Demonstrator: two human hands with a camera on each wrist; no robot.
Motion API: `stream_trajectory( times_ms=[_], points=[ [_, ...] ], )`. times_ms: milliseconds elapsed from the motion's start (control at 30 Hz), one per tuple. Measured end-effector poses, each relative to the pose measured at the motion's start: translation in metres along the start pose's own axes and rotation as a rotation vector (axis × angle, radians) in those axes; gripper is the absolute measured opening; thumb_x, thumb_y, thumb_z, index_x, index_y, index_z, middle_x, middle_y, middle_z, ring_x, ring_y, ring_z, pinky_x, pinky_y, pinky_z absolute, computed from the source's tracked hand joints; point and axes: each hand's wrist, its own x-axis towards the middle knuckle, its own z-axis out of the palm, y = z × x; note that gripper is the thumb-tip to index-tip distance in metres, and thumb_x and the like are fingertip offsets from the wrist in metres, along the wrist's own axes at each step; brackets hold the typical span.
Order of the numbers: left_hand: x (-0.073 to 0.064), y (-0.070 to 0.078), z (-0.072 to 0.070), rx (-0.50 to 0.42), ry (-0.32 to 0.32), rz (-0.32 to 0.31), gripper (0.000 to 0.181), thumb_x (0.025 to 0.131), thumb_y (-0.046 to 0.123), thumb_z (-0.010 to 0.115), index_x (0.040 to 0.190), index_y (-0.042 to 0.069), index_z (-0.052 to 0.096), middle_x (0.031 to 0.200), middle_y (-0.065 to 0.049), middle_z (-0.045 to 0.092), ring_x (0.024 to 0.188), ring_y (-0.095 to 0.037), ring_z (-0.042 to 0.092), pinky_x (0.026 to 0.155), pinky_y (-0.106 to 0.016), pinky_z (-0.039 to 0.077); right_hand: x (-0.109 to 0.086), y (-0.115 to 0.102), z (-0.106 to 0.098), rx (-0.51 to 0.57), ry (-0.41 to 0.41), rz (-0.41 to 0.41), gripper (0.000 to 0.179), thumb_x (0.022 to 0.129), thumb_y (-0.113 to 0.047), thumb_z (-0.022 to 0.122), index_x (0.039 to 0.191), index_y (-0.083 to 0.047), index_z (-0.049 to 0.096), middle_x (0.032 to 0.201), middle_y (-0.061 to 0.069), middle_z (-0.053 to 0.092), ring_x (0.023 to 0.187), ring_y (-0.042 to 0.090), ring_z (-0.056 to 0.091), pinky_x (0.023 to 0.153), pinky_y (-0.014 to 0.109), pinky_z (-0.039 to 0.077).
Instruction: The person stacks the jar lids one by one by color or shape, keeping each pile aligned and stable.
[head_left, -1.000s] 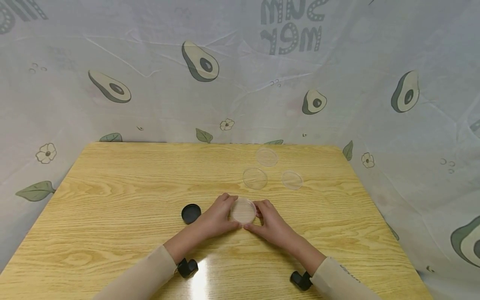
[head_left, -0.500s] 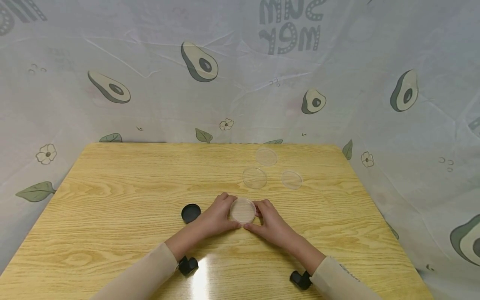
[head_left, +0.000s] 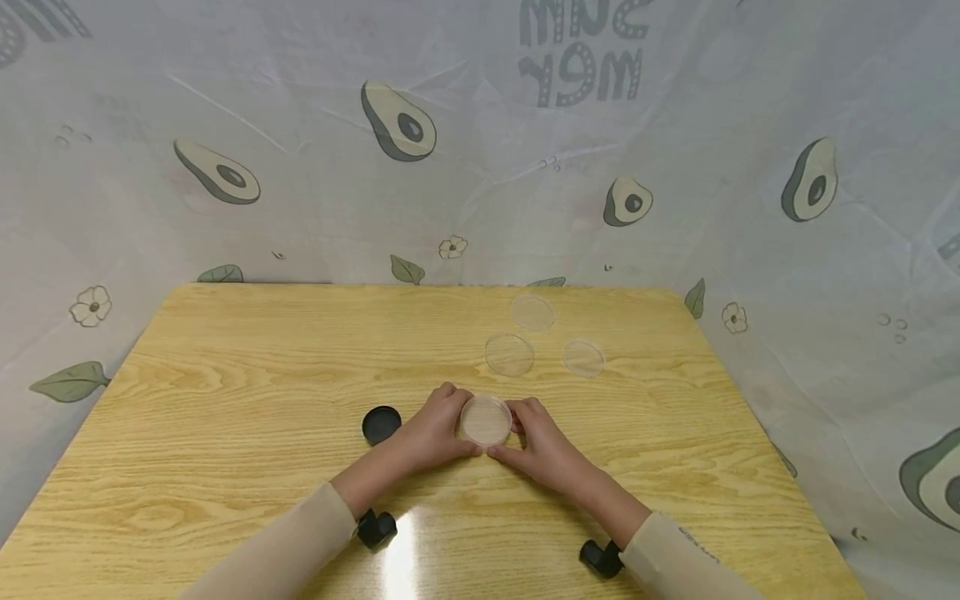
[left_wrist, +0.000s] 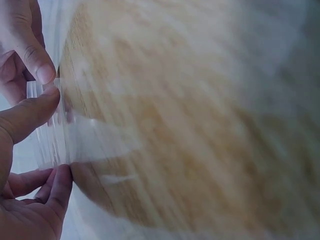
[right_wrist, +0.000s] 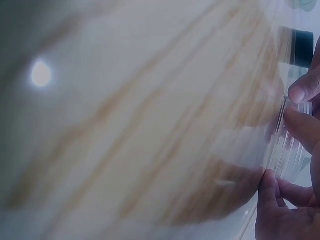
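Observation:
A clear round petri dish (head_left: 486, 421) rests on the wooden table between both hands. On its left side, my left hand (head_left: 437, 427) grips the rim with the thumb in front and the fingers behind. My right hand (head_left: 542, 443) holds the opposite side the same way, and the two thumb tips almost meet at the near edge. Several stacked edge lines show along the wall of the dish (left_wrist: 49, 142) in the left wrist view. Beyond the hands lie three thin clear discs: a near one (head_left: 510, 356), a right one (head_left: 583, 358) and a far one (head_left: 533, 312).
A shallow black round lid or dish (head_left: 382, 424) sits just left of my left forearm. The wooden table (head_left: 247, 367) ends at a pale curtain (head_left: 300, 167) printed with avocados. Glare from a light shows on the near tabletop.

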Motion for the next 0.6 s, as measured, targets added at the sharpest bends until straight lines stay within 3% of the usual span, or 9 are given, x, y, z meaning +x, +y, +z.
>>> stream_trajectory(
  times_ms=[600],
  points=[
    [0.0002,-0.0007,-0.0006,-0.001,-0.013,-0.021,0.066,0.08,0.024,0.092,0.133,0.0,0.06,0.123,-0.015,0.057,0.113,-0.026,0.055,0.099,-0.047,0.054,-0.0002,-0.0016,-0.0035,-0.003,-0.025,-0.014,0.068,0.092,-0.03,0.083,0.145,0.001,0.054,0.127,0.012,0.057,0.112,0.016,0.056,0.101,0.039,0.054]
  ],
)
